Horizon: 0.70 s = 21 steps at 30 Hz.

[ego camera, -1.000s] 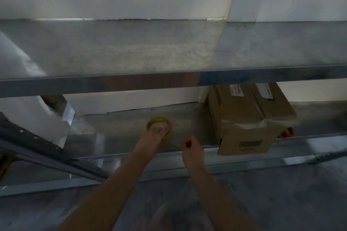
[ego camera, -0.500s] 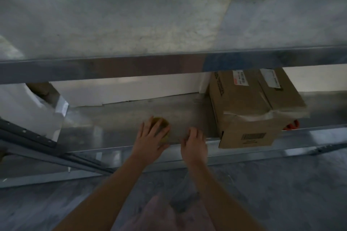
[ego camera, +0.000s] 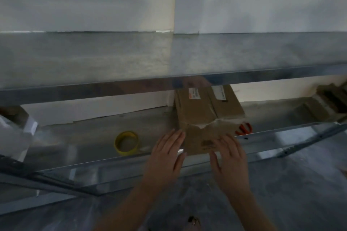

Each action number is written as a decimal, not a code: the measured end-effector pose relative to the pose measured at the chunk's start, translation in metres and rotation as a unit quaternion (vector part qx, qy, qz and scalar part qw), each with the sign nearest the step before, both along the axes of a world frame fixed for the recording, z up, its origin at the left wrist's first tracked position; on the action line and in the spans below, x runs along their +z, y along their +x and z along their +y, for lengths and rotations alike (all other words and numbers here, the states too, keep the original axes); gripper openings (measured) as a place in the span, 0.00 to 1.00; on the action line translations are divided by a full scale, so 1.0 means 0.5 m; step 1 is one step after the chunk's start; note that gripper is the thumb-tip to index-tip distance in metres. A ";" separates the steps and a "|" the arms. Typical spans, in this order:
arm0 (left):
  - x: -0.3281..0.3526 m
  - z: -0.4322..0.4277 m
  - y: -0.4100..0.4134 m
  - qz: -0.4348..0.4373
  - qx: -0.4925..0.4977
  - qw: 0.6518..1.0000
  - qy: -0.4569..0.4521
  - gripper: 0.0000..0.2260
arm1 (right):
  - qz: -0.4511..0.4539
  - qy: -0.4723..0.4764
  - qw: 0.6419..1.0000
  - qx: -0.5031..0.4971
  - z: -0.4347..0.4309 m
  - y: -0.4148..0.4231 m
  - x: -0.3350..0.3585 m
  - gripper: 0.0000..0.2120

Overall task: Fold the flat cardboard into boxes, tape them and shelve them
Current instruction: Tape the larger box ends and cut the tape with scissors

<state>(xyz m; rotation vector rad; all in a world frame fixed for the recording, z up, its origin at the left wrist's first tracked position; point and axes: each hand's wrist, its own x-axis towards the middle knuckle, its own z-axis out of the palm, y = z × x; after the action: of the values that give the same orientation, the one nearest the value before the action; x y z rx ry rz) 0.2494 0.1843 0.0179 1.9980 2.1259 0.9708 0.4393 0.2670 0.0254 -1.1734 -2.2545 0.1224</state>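
The cardboard box (ego camera: 203,112) sits centre-right on the lower shelf (ego camera: 84,137). The left hand (ego camera: 166,155) and right hand (ego camera: 230,157) lie flat-fingered at its front, gripping nothing. Probably light yet crushable: hold its side walls.

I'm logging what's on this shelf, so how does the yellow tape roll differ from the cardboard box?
The tape roll is a small yellow ring; the cardboard box is a far bigger brown block. The tape roll lies untouched; the cardboard box has the left hand at its front corner and the right hand flat on its front. The cardboard box carries labels; the tape roll looks plain. Both sit on the lower shelf.
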 end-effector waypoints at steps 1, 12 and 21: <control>0.005 0.016 0.022 -0.022 0.008 1.000 0.006 0.21 | 0.014 0.003 1.000 -0.005 0.029 0.026 0.010 0.18; 0.014 0.132 0.119 -0.249 0.224 0.942 0.024 0.21 | 0.162 -0.279 0.946 -0.034 0.239 0.088 0.054 0.19; 0.017 0.161 0.130 -0.281 0.275 0.919 0.016 0.22 | 0.220 -0.359 0.907 0.009 0.293 0.111 0.039 0.18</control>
<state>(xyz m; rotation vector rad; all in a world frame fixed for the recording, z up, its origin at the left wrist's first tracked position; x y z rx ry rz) 0.3144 0.2646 0.0263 0.9272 2.3263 1.4341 0.4946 0.4138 0.0450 -1.2989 -1.8388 1.1862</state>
